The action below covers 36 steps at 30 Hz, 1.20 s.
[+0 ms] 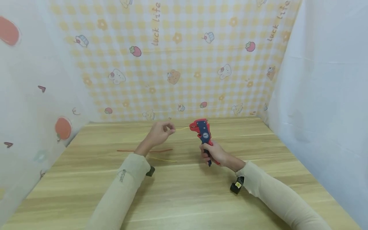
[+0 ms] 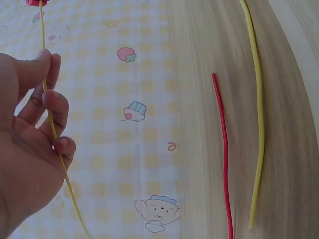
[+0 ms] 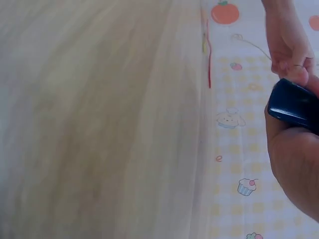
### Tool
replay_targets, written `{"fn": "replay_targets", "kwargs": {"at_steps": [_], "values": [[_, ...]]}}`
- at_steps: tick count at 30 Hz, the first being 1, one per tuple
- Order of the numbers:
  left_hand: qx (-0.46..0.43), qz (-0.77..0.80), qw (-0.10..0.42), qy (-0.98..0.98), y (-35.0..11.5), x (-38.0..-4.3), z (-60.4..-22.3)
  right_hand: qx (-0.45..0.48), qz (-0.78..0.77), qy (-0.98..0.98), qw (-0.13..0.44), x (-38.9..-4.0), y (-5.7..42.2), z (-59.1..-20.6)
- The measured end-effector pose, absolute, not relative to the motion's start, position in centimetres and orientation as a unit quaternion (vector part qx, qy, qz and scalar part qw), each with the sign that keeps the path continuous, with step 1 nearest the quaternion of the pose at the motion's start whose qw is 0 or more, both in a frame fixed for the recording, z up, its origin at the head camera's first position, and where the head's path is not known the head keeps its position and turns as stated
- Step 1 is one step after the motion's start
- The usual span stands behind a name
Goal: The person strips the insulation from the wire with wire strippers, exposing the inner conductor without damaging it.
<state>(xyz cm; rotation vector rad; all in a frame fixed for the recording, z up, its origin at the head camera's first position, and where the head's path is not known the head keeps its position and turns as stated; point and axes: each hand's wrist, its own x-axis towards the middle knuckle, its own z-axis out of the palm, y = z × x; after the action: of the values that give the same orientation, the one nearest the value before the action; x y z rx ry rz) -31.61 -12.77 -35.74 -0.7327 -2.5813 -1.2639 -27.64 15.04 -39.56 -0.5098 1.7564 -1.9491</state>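
Observation:
My left hand [image 1: 159,131] pinches a thin yellow wire [image 1: 181,128] between thumb and fingertips, above the table. In the left wrist view the wire [image 2: 72,191] runs across the fingers and hangs loose below them. My right hand [image 1: 214,151] grips the handles of a red and dark blue wire stripper [image 1: 204,134], held upright with its head to the left. The wire's far end meets the stripper's jaws; whether they are clamped on it, I cannot tell. In the right wrist view the dark handle end [image 3: 294,107] sticks out of the hand.
A red wire [image 1: 126,150] and another yellow wire [image 1: 165,159] lie on the wooden table [image 1: 187,198], near the left forearm. A checked cloth [image 1: 184,64] hangs behind the table's back edge. Pale cloths hang at the left and right sides.

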Motion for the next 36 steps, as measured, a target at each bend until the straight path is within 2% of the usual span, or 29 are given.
{"fn": "replay_targets", "kwargs": {"at_steps": [14, 22, 28, 36], "values": [[-0.229, -0.428, 0.098, -0.869, -13.0, -31.3, -36.0, -0.222, -0.707, 0.629, 0.235, -27.4, 15.6, -39.6], [-0.231, -0.425, 0.129, -0.866, -13.4, -31.7, -35.6, -0.238, -0.701, 0.635, 0.220, -27.6, 15.7, -39.7], [-0.226, -0.430, 0.134, -0.864, -13.7, -31.9, -35.6, -0.265, -0.682, 0.649, 0.209, -27.6, 15.7, -39.6], [-0.221, -0.431, 0.137, -0.864, -13.7, -32.3, -35.6, -0.250, -0.686, 0.652, 0.203, -27.3, 15.8, -39.1]]}}
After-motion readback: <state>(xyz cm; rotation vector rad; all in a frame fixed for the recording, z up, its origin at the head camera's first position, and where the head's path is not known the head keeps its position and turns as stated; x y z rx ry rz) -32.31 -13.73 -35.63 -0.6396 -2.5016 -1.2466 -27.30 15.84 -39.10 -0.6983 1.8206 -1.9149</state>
